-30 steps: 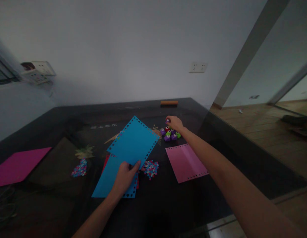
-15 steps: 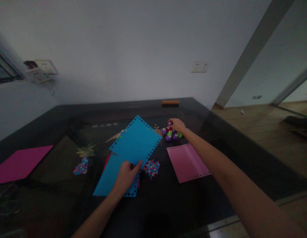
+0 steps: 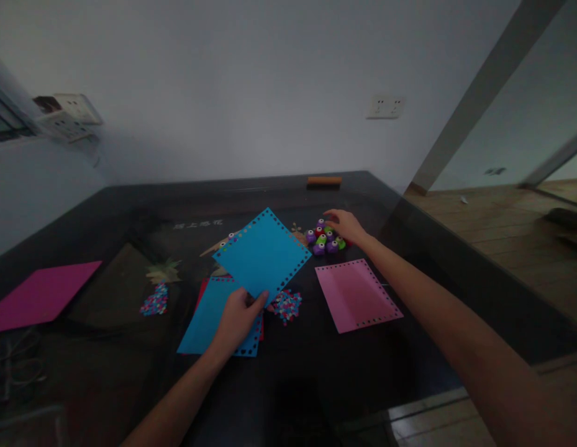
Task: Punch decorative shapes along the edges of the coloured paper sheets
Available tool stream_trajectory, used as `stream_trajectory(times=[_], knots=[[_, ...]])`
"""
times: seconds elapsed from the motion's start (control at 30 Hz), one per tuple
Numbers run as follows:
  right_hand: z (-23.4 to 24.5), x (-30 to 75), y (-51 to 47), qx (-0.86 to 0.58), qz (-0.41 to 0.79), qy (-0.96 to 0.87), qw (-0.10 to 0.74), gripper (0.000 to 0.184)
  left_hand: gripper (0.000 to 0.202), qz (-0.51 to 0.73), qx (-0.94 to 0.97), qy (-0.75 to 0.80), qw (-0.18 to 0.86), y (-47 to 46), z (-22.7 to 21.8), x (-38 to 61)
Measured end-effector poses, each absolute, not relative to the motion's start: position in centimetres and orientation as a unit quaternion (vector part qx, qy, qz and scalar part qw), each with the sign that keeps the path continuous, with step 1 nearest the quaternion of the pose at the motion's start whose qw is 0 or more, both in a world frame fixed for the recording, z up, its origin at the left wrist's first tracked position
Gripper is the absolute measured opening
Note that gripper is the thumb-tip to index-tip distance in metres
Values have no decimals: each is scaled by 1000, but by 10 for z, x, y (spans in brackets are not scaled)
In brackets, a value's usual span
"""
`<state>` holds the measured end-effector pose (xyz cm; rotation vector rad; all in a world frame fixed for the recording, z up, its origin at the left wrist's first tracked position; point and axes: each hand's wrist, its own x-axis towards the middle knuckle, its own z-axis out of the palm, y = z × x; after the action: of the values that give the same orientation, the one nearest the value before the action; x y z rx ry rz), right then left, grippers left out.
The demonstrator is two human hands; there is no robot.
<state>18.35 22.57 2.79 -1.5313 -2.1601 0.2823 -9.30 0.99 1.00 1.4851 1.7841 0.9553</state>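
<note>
- Well, nearest the person, down at the left, a tangle of thin cable (image 3: 20, 369) shows dimly on the black table (image 3: 363, 366).
- A blue sheet (image 3: 207, 323) lies a little further in, over a red sheet (image 3: 202, 290) that peeks out at its sides.
- The left hand (image 3: 239, 318) is closed, thumb on top, pinching the near corner of another blue sheet (image 3: 264, 254); that one is turned cornerwise, with holes punched along its edges, and partly covers the lower blue one.
- Just right of that grip sits a pile of tiny blue, pink and white bits (image 3: 288, 305).
- A pink sheet (image 3: 356, 295) lies flat beneath the right forearm's side; well off to the left is a magenta sheet (image 3: 46, 292), with a second heap of bits (image 3: 155, 301) between it and the blue paper.
- Beyond the pink sheet, a cluster of one-eyed toys (image 3: 321, 239) in purple, green and red stands bunched together.
- The right hand (image 3: 346, 225) is at that cluster's far right side, fingers curved and parted, with nothing visible in its hold; I can't tell whether it touches a toy.
- Two more toys (image 3: 231, 237) peep out past the held sheet's upper left edge.
- An orange-brown roll (image 3: 324, 181) lies near the wall, which carries a double socket (image 3: 385, 107).
</note>
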Motion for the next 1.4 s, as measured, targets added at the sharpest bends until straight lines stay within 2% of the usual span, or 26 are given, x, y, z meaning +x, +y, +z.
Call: stream_trajectory(times=[0.2, 0.27, 0.5, 0.63, 0.77, 0.93, 1.07, 1.23, 1.4], knots=[[46, 206, 149, -523, 148, -776, 319, 18, 36, 367, 565, 647, 357, 9, 8, -93], [47, 213, 115, -504, 231, -752, 356, 17, 34, 377, 569, 617, 392, 7, 9, -91], [31, 210, 48, -492, 454, -639, 378, 23, 33, 319, 566, 595, 473, -4, 18, -78], [20, 197, 43, -471, 525, -608, 365, 26, 30, 301, 584, 558, 507, -10, 21, -71], [16, 192, 40, -483, 562, -556, 377, 22, 27, 280, 591, 538, 532, -14, 23, -67], [14, 192, 39, -477, 591, -528, 379, 20, 27, 261, 602, 551, 516, -14, 22, -67], [13, 193, 40, -482, 584, -518, 398, 26, 28, 251, 607, 564, 500, -14, 20, -68], [10, 195, 43, -509, 546, -515, 421, 22, 26, 240, 626, 545, 504, -15, 22, -65], [7, 200, 47, -507, 540, -499, 450, 27, 35, 269, 670, 555, 413, -14, 25, -65]])
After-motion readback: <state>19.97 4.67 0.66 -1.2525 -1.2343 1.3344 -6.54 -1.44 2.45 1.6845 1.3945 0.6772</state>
